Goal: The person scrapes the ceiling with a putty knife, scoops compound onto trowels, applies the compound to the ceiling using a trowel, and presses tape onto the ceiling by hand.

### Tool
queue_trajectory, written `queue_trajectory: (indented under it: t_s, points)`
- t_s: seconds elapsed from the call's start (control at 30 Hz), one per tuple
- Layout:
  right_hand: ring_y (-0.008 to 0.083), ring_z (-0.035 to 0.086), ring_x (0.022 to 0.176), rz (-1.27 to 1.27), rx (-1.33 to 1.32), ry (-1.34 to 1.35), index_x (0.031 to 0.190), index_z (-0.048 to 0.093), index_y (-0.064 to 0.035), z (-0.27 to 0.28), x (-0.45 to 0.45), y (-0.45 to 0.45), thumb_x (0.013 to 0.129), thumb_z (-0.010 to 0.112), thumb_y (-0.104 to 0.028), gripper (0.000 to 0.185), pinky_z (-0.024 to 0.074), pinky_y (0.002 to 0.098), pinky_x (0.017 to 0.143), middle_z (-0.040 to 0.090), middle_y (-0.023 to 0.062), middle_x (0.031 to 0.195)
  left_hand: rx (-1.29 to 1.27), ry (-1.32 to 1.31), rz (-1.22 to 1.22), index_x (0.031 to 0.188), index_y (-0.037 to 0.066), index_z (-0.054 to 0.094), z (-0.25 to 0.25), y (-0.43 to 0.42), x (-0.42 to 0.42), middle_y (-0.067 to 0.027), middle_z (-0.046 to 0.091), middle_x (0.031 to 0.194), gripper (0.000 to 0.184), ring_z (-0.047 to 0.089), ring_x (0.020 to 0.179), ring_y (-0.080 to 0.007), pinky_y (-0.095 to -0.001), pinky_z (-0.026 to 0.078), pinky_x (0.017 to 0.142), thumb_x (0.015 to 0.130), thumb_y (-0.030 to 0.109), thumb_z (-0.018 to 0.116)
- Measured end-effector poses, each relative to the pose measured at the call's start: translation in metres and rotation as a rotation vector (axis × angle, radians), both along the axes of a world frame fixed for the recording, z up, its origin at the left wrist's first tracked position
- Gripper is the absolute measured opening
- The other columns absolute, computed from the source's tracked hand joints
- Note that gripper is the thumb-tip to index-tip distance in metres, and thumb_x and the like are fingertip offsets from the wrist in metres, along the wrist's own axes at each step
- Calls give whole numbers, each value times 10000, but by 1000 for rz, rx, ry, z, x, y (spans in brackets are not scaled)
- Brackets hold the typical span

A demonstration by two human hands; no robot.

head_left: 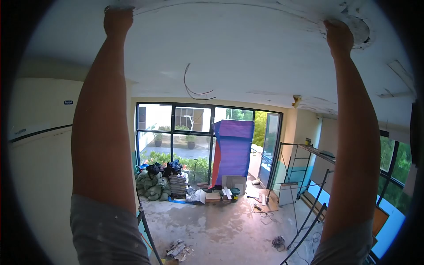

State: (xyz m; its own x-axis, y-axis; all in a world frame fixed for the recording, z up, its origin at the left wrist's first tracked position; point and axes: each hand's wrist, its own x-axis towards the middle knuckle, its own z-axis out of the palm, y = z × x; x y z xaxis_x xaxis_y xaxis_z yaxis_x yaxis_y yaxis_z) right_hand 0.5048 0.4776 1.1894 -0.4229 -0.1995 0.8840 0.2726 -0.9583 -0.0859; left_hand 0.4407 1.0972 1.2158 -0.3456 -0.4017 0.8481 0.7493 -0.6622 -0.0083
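Both arms, in grey sleeves, reach straight up to the white ceiling [221, 48]. My left hand [118, 20] is at the upper left, its fingers reaching into or against a dark-edged spot in the ceiling and mostly hidden. At the upper right, my right hand [339, 37] is at the edge of a round opening [362, 32] with a rough, dirty rim; its fingers are hard to make out. A thin curved line runs across the ceiling between the hands. Loose red and dark wires [187, 84] hang down between the arms.
Below are scaffold frames [300, 154] at the right and a dark pole [148, 229] at the lower left. Sacks [152, 185], stacked material [179, 183] and a blue-purple sheet [236, 150] stand by the windows. Rubble [179, 251] and coiled wire [278, 242] lie on the floor.
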Motion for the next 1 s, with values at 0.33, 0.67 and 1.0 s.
queue_trajectory:
  t_s: [0.33,0.67,1.0]
  points:
    - [380,609,1014,-29,137,-75,1024,634,-9,2,4,13,842,574,-375,413,477,446,879,650,206,1053,99,-118,-62,1017,263,703,5,30,18,-49,690,868,216,648,822,-267,-392,528,701,827,232,604]
    - [342,660,907,3,27,-105,1004,653,18,-23,-7,36,741,606,-629,701,525,429,788,679,192,941,-31,-168,-1762,1115,92,586,-46,-83,1,-132,649,1010,366,605,929,-285,-374,501,786,837,328,606]
    - [331,657,921,-6,146,97,1005,659,16,-18,-29,42,701,544,-776,856,521,437,769,678,189,933,-235,-141,-958,1316,-140,342,-42,-100,-7,-298,506,1266,960,477,1216,-377,-392,390,1018,791,611,626]
